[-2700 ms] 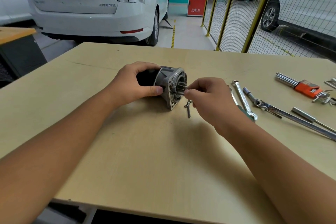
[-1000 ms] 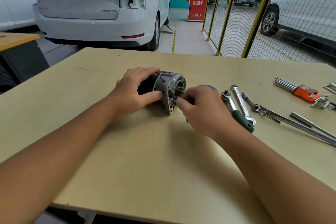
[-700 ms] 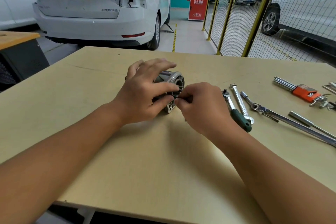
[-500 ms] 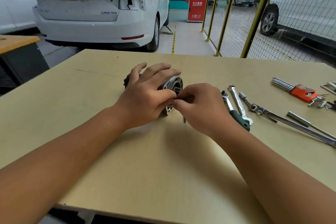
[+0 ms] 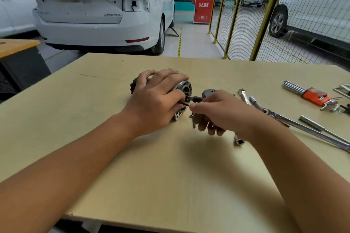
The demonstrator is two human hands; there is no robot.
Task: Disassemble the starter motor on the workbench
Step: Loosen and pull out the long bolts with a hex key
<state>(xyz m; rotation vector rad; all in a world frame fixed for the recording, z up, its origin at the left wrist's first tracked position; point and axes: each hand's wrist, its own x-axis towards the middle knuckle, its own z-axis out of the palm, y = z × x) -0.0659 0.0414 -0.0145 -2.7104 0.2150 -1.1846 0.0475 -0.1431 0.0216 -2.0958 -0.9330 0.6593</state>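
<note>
The starter motor (image 5: 184, 89) lies on its side on the workbench (image 5: 170, 166), its silver end housing facing right. My left hand (image 5: 157, 104) lies over the motor and grips it, thumb at the end face. My right hand (image 5: 223, 111) is just right of that face, fingers curled, thumb and forefinger pinching a thin dark bolt (image 5: 184, 103) that sticks out of the housing. A short metal shaft (image 5: 195, 98) projects from the face toward a dark round part (image 5: 209, 93) half hidden behind my right hand. Another loose bolt (image 5: 193, 122) lies below the motor's face.
A socket (image 5: 239, 140) lies by my right wrist. Wrenches (image 5: 244, 97), a long ratchet bar (image 5: 303, 128) and an orange hex key set (image 5: 314, 96) are spread on the right. A white car (image 5: 98, 11) and a yellow mesh fence (image 5: 265, 15) stand beyond the bench.
My left hand shifted from the motor's body to lie over its top. My right hand drew back to the right from the end face, and the thin bolt and the shaft now show.
</note>
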